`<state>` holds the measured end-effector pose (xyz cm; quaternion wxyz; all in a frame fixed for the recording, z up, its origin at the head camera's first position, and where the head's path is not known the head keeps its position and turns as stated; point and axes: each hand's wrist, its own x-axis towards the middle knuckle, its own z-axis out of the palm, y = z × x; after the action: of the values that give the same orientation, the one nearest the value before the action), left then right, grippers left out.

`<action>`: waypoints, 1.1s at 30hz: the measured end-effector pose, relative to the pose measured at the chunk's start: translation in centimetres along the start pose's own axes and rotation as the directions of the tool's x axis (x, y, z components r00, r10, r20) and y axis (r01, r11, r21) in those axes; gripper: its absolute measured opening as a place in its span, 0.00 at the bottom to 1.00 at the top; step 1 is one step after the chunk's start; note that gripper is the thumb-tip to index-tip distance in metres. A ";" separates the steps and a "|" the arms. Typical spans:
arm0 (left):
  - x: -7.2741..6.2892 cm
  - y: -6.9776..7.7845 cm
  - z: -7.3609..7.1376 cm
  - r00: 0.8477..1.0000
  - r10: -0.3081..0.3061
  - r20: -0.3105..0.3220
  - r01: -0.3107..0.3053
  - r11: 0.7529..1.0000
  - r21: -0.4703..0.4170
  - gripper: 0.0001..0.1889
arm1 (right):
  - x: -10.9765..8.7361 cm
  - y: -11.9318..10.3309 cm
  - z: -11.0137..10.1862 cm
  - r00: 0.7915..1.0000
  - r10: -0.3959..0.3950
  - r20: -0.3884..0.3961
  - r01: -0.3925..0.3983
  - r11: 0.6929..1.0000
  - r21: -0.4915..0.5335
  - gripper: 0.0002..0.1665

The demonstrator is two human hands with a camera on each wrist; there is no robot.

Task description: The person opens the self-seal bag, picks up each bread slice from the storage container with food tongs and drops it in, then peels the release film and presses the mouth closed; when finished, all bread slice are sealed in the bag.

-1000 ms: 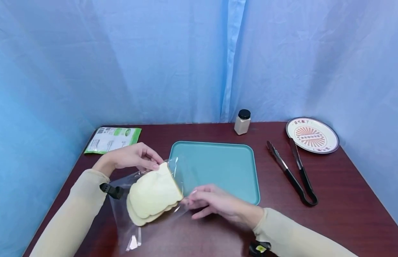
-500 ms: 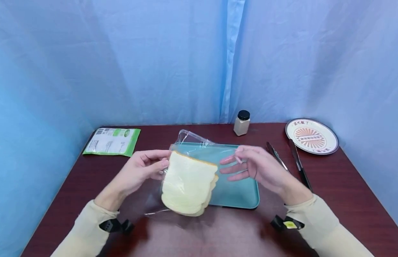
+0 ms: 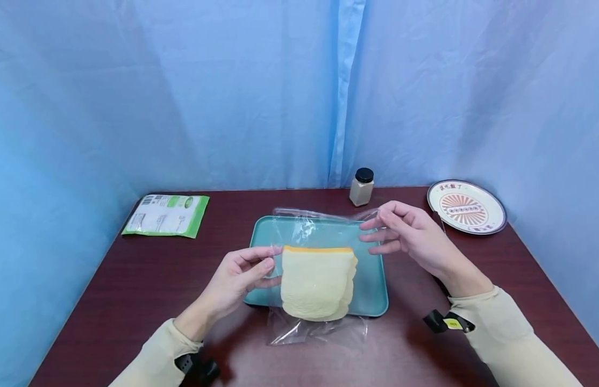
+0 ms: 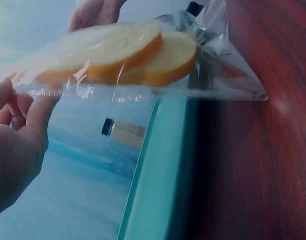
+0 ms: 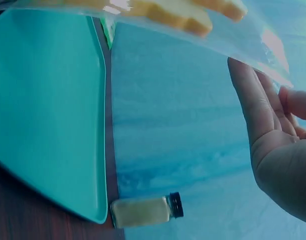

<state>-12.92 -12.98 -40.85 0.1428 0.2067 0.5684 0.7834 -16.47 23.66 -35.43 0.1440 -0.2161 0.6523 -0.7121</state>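
Observation:
A clear plastic bag (image 3: 306, 226) with several bread slices (image 3: 316, 285) inside is held up over the teal tray (image 3: 375, 293). My left hand (image 3: 241, 274) pinches the bag's left edge between thumb and fingers, beside the bread. At the bag's upper right corner, my right hand (image 3: 415, 236) pinches the film with thumb and forefinger, its other fingers spread. In the left wrist view the slices (image 4: 175, 55) lie overlapped, tan crusts showing, and the bag hangs above the table. From the right wrist, the bag's corner (image 5: 273, 45) meets the fingertips.
A green and white packet (image 3: 166, 215) lies at the back left. Behind the tray stands a small jar (image 3: 361, 188) with a black lid. A patterned plate (image 3: 466, 207) sits at the back right; the tongs are mostly hidden behind my right arm.
Both hands have carried the bag of bread from the left to above the tray. It has turned so the top crust lies level. My right hand has risen to the bag's upper corner.

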 end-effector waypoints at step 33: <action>5.9 -1.9 -0.6 0.980 -0.145 -0.139 0.153 0.987 0.045 0.20 | 0.6 1.6 -0.7 0.996 -0.087 0.019 0.080 0.971 0.224 0.16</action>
<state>-18.37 -10.20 -41.89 0.1565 0.1140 0.6123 0.7666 -17.39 23.80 -36.95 0.1466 -0.2360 0.5567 -0.7829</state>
